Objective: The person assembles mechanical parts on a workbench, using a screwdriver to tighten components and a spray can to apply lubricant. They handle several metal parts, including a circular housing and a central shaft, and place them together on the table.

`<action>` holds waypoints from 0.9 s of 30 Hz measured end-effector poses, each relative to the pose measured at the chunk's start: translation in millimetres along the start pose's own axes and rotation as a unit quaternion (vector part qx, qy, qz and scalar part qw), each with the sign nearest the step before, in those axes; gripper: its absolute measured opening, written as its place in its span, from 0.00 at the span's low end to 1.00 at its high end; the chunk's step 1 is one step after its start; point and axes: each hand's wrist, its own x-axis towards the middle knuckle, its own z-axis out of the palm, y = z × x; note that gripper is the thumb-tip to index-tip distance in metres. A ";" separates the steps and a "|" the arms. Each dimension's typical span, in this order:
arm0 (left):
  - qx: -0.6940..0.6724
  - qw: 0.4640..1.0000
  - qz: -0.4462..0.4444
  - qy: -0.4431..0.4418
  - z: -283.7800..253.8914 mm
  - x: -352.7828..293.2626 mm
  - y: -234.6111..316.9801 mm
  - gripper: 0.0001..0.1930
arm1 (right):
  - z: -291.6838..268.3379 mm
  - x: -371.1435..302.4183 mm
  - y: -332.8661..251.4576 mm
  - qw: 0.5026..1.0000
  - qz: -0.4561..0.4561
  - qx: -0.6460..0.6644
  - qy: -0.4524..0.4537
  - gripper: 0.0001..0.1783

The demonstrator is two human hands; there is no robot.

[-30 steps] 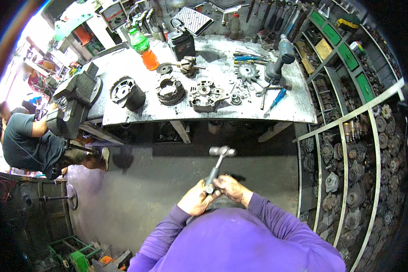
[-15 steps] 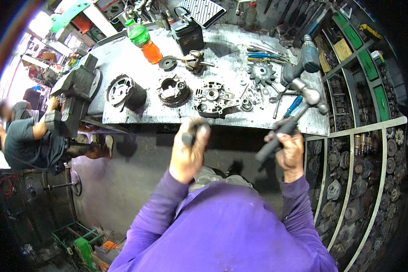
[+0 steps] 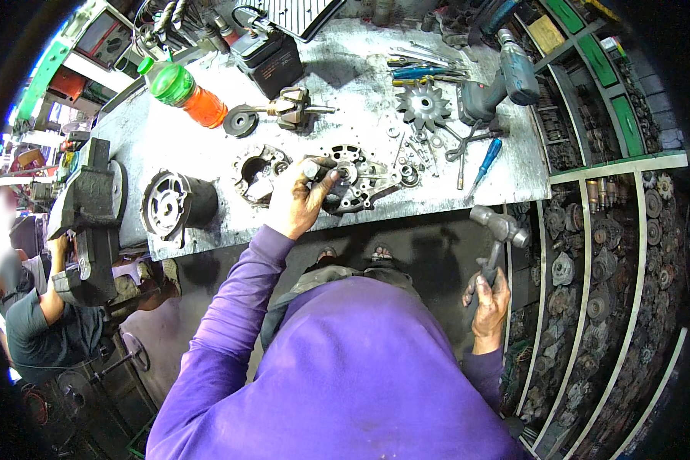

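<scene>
My left hand (image 3: 297,201) reaches over the table's front edge, its fingers closed round a short dark cylindrical metal piece (image 3: 314,169). That piece is close to the centre of a flat cast-metal housing plate (image 3: 360,178); whether they touch cannot be told. Left of the hand, and partly behind it, lies a ring-shaped metal housing (image 3: 251,172). Out past the table's front edge on the right, my right hand (image 3: 487,305) grips a ball-peen hammer (image 3: 500,225) by its dark handle, the metal head upward.
On the table (image 3: 429,184) stand a dark cylindrical housing (image 3: 178,205), a rotor on a shaft (image 3: 291,109), a bottle (image 3: 184,92), a battery (image 3: 267,61), a finned wheel (image 3: 423,106), a blue screwdriver (image 3: 487,161) and a power drill (image 3: 506,84). A vise (image 3: 92,199) and another person (image 3: 46,330) are left; parts shelves (image 3: 590,253) right.
My left hand has moved forward from before the table's edge to over the housing plate, still holding the cylindrical piece. My right hand has lowered the hammer away from the table.
</scene>
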 end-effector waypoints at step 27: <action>0.142 0.987 0.065 0.043 34.3 -15.7 -1.1 0.19 | -6.7 63.2 3.3 0.984 0.033 -0.077 -0.158 0.28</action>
